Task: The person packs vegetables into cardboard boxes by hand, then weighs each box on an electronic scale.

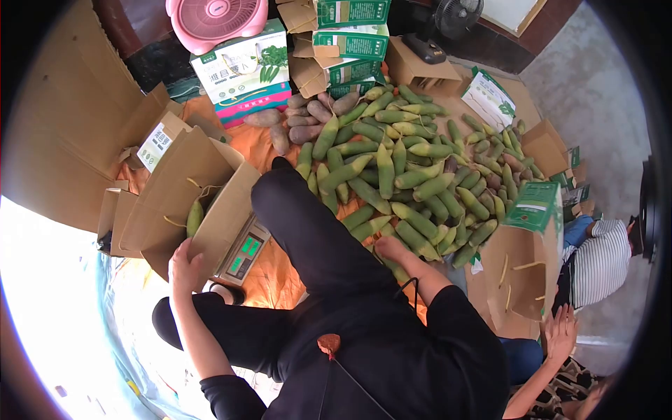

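My left hand (184, 269) is at the near edge of an open cardboard carton (231, 192), with thumb and fingers apart. One green radish (195, 218) lies inside the carton, close to the fingertips. Under the carton is a digital scale (243, 253) with lit green digits, too small to read. My right hand (392, 248) is low at the near edge of a big pile of green radishes (385, 171). Its fingers are turned away and hidden, so I cannot make out whether they grip a radish.
Purplish root vegetables (306, 133) lie behind my knee. A pink fan (218, 17) sits on a printed carton (245, 63); green boxes (350, 43) are stacked alongside. At right, another person's hand (560, 332) is beside an open carton (521, 269). A person in stripes (600, 262) is beyond.
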### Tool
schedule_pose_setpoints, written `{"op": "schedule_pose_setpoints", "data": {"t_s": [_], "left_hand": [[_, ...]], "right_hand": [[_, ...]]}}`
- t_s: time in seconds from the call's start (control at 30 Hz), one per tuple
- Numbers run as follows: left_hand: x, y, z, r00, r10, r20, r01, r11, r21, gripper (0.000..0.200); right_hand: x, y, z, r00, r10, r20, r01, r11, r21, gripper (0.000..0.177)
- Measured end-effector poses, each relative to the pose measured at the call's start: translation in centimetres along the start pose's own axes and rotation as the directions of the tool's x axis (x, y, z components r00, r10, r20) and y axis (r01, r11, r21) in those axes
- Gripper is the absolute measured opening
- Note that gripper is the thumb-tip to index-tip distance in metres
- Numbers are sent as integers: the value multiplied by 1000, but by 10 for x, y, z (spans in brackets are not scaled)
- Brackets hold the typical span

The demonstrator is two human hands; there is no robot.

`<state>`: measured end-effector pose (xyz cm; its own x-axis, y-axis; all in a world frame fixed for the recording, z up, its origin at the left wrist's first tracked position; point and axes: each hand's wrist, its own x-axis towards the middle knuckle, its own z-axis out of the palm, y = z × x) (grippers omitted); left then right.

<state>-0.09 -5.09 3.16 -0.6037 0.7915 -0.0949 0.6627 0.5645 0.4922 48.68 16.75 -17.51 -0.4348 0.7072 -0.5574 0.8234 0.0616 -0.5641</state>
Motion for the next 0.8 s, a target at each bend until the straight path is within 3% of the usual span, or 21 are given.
{"op": "schedule_pose_setpoints", "data": {"t_s": [0.07, 0.2, 0.3, 0.4, 0.5, 0.53, 0.57, 0.6, 0.67, 0.7, 0.77, 0.8], "left_hand": [[2, 1, 3, 997, 68, -38, -67, 997, 30, 50], [3, 3, 4, 997, 61, -40, -61, 998, -6, 49], [4, 3, 6, 998, 50, -36, -50, 999, 2, 49], [3, 11, 2, 998, -40, 53, 42, 999, -34, 49], [4, 4, 5, 999, 3, 34, -2, 1000, -26, 49], [4, 4, 6, 999, 8, 43, -7, 1000, -25, 49], [4, 5, 5, 999, -6, 50, 8, 999, -35, 49], [5, 6, 6, 998, -21, 57, 24, 999, -44, 49], [6, -3, 12, 1000, 8, 28, -8, 1000, -13, 49], [9, -1, 13, 999, 38, -11, -38, 999, 18, 49], [10, 2, 11, 1000, 4, 27, -4, 1000, 15, 49], [10, 5, 11, 998, -32, 62, 31, 999, 14, 49]], "right_hand": [[-5, 12, 3, 977, -210, -28, 205, 971, -119, 18], [-10, 17, 13, 990, -105, -99, 84, 978, -193, 18], [-11, 30, 23, 993, -46, -111, 37, 996, -86, 19], [-10, 34, 27, 994, -111, 9, 111, 974, -196, 20], [-1, 36, 32, 1000, 4, 31, 2, 984, -179, 15], [3, 37, 32, 962, -247, 117, 272, 826, -494, 12], [7, 39, 32, 858, -433, 277, 485, 504, -715, 10], [11, 43, 35, 863, -425, 273, 478, 511, -715, 10], [20, 50, 42, 940, -339, 26, 297, 783, -546, 7], [22, 46, 38, 942, -335, 24, 293, 785, -546, 7], [24, 39, 30, 904, -351, 245, 395, 462, -794, 10], [22, 36, 29, 906, -346, 245, 392, 464, -794, 10]]}}
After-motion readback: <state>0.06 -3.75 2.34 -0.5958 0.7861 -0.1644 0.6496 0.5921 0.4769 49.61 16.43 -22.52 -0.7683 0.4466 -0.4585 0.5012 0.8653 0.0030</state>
